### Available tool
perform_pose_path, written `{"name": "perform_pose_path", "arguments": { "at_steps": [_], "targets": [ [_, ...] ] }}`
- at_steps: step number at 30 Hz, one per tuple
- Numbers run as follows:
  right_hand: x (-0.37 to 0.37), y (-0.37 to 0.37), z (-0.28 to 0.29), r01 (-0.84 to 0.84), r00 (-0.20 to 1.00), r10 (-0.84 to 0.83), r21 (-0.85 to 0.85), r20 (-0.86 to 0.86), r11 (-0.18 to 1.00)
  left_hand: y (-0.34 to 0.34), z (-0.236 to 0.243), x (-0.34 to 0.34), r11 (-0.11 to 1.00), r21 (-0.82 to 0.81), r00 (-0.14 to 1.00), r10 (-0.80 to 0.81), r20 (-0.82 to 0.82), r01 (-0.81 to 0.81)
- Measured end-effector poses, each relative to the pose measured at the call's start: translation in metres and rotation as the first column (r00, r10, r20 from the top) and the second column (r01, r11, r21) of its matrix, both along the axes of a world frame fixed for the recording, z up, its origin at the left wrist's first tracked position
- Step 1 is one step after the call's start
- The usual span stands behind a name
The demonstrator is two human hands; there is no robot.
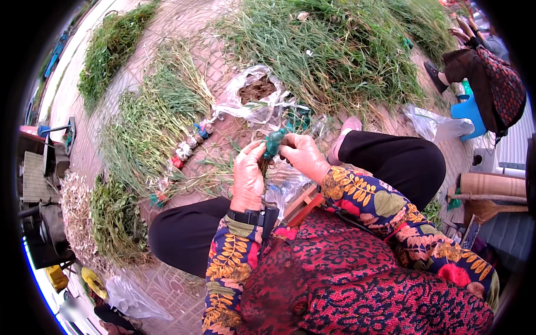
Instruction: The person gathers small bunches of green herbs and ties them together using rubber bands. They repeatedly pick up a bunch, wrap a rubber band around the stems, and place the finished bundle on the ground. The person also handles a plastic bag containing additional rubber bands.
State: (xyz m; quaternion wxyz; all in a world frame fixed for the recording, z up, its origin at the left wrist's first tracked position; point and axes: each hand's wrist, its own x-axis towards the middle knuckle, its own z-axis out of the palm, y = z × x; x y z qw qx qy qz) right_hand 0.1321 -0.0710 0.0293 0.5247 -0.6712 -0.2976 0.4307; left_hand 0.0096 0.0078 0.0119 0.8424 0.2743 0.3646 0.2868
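While both hands meet at a small green-wrapped bundle (273,144), it sits on the person's near side of the soil bag (229,106), its long axis running away toward that bag and leaning slightly right. Neither hand is nearer: the left hand (248,170), pointing toward the bag, pinches the bundle's left side; the right hand (305,159) slants in, back uppermost, fingertips at its right side, though whether they clamp cannot be told. Left of the bag lie plants (151,111) with wrapped ends.

Over my feed I see teal plastic (274,143), navy sleeves (231,259) with orange leaves, a red-and-black patterned garment (357,262), black trousers (399,162) and a blue bucket (470,116).
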Motion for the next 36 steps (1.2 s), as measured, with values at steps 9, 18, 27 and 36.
{"name": "perform_pose_path", "arguments": {
  "at_steps": [9, 18, 27, 36],
  "targets": [
    [-0.011, -0.004, 0.002, 0.050, 0.924, -0.047, 0.002, 0.380, 0.999, -0.003, -0.013, 0.008, 0.992, 0.089, 0.995, 0.093, -0.046, -0.089],
    [-0.005, 0.000, 0.002, -0.075, 0.963, 0.069, 0.016, 0.260, 0.997, -0.002, -0.011, 0.009, 0.974, 0.186, 0.986, 0.147, -0.077, -0.130],
    [0.036, 0.000, 0.020, -0.312, 0.822, 0.207, 0.114, 0.531, 0.943, -0.003, -0.007, 0.011, 0.923, 0.368, 0.978, -0.038, -0.203, 0.112],
    [0.026, -0.007, 0.022, -0.558, 0.738, 0.407, 0.148, 0.539, 0.816, -0.003, 0.008, 0.007, 0.952, 0.255, 0.973, -0.118, -0.199, 0.167]
  ]
}}
